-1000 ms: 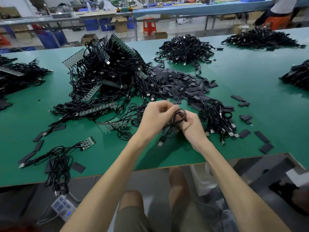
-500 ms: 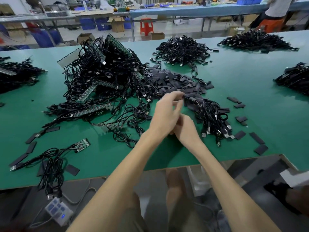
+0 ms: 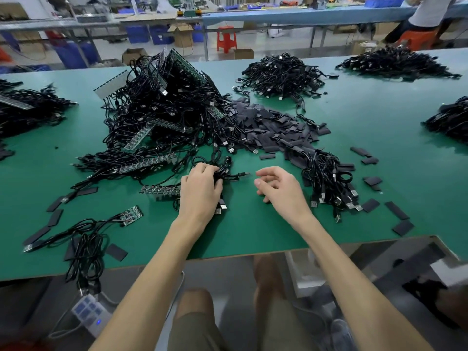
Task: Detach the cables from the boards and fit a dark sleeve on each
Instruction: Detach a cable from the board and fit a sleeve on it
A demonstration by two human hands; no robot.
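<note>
My left hand (image 3: 201, 191) grips a bundle of black USB cables (image 3: 225, 174) lying on the green table (image 3: 253, 224), fingers curled round the loops; plugs stick out below and to the right of it. My right hand (image 3: 278, 188) hovers just right of it, fingers loosely curled, holding nothing. Behind lies a big tangle of cables and green boards (image 3: 162, 115). A board strip (image 3: 159, 190) lies left of my left hand. A heap of dark sleeves (image 3: 273, 127) lies behind my hands.
A pile of sleeved cables (image 3: 329, 178) lies right of my right hand, with loose sleeves (image 3: 396, 210) around it. Further cable heaps (image 3: 281, 74) lie at the back, left and right. A small board with cables (image 3: 130, 215) sits front left. A power strip (image 3: 88, 312) hangs below the table edge.
Both hands came down from holding one cable above the table and parted. The left now grips a cable bundle on the table; the right has let go and holds nothing.
</note>
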